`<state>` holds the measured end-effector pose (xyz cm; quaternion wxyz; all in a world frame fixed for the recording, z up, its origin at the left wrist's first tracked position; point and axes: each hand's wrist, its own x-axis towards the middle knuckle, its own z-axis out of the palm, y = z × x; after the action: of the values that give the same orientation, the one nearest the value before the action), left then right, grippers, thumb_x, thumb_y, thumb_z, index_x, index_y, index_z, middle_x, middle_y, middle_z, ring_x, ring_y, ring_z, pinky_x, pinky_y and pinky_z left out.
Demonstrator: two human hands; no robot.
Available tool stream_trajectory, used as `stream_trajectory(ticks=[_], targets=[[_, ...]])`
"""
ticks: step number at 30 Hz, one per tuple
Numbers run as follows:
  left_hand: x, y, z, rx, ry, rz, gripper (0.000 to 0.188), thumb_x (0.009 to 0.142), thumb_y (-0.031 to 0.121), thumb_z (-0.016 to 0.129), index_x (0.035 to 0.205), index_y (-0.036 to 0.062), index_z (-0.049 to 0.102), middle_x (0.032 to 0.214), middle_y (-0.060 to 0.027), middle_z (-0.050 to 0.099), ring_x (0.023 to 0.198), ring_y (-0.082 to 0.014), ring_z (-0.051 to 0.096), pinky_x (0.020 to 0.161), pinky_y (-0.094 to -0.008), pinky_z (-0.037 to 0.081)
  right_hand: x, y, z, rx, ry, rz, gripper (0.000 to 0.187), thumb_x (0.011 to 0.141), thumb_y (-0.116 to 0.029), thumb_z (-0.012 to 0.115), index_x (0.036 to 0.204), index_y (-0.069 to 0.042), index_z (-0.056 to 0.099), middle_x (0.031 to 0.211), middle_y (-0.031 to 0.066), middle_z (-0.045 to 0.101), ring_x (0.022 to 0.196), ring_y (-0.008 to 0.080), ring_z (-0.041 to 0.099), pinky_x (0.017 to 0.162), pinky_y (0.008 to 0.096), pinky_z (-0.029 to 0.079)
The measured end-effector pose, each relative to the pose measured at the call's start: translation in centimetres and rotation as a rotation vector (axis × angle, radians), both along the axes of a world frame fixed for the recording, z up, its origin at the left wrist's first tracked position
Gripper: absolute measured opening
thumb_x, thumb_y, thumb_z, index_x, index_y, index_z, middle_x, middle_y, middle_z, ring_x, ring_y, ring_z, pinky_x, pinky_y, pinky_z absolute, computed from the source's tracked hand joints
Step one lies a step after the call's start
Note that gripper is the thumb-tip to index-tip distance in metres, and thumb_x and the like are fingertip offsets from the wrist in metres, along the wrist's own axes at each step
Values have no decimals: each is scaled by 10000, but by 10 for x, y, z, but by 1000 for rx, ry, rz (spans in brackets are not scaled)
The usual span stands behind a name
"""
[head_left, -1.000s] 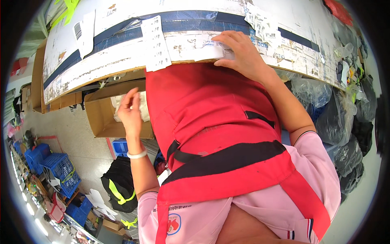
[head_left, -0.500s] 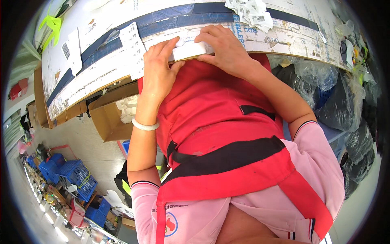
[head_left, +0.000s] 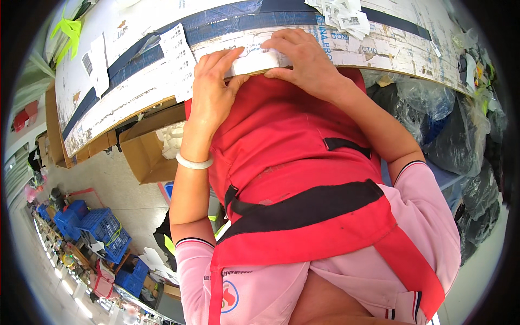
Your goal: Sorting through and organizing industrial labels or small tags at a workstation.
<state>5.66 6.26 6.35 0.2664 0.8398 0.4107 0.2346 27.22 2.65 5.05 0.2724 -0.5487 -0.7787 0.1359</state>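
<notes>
Between my hands, a small white strip (head_left: 253, 64), perhaps folded paper, lies flat along the near edge of the board-topped table (head_left: 130, 105). My left hand (head_left: 215, 86) grips its left end, thumb at the table edge and fingers on top. The other end is between the thumb and curled fingers of my right hand (head_left: 304, 64). Just left of my left hand lies a long white sheet of printed labels (head_left: 177, 59). What the strip's underside looks like is hidden.
A pile of small white tags (head_left: 344, 16) lies at the far side. Another white label strip (head_left: 97, 66) is at left. Below the table stands an open cardboard box (head_left: 142, 154). Plastic-wrapped bundles (head_left: 460, 130) crowd the right; blue crates (head_left: 105, 230) stand on the floor at left.
The fingertips of my right hand have shifted slightly away from me over the strip. My left hand keeps its grip. The whole view has shifted a little.
</notes>
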Motion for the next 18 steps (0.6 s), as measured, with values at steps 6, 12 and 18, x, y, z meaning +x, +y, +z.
stream_trajectory(ticks=[6,12,18], targets=[[-7,-13,13,-57,-91,132,416,745,72,709,1148,50,607,1182,-125,557,1074,-324,516,945,-372,406,16,-10,15,-9,22,-50,371,780,-207,698,1126,-120,595,1128,110,572,1086,312,499,952,386,394],[-17,-17,0,94,49,214,215,783,-25,581,982,19,650,1093,-119,582,962,-309,549,874,-385,410,22,-18,-4,112,-56,-49,168,813,-104,604,977,-101,637,1012,70,597,997,274,543,892,375,405],[-7,-17,-4,198,116,181,164,768,-24,596,907,37,658,996,-98,602,915,-291,553,829,-383,402,15,-17,-10,151,-117,-27,163,800,-63,572,934,-116,646,998,42,595,993,246,547,881,356,410]])
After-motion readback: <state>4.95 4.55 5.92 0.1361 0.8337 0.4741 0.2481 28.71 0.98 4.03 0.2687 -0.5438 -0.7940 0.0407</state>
